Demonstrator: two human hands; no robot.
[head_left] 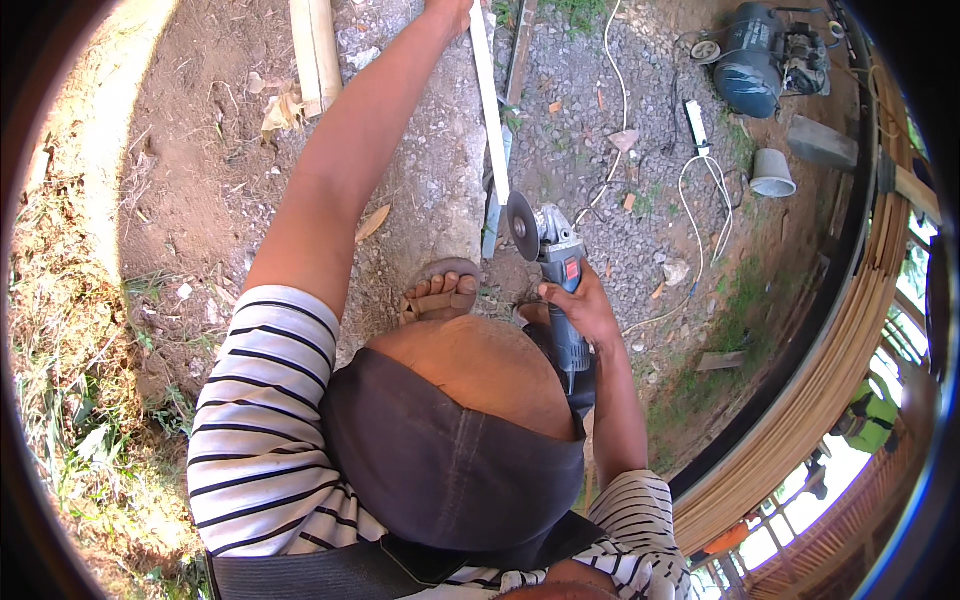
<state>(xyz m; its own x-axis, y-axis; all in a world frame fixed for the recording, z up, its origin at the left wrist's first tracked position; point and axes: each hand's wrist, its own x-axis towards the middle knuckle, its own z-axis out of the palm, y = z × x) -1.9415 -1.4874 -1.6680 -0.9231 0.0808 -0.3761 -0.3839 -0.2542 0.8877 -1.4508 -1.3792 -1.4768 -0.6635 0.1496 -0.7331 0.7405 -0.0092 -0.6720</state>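
A crouching person has the right hand (590, 308) wrapped around the body of a grey and black angle grinder (566, 325), fingers closed on it, with its head pointing to the far side. The grinder's dark disc (521, 227) stands on edge just beside the near end of a long, narrow white strip (488, 100); whether the two touch cannot be told. The strip runs away from the disc to the far edge of the view, where the left hand (452, 10) is at it, the arm stretched out; that hand is partly cut off, so how its fingers are set cannot be told. To the left of the strip lies a flat concrete ledge (430, 150), with a sandalled foot (440, 290) on its near part. Just right of the strip is a blue-grey bar (491, 225), and farther off a rusty bar (519, 50). On the gravel (575, 100) to the right lie a white power strip (696, 128) and loops of pale cable (684, 200), with a grey bucket (772, 175) beyond them and a dark compressor tank (750, 70) at the far right. Two pale wooden pieces (315, 50) lie far left.
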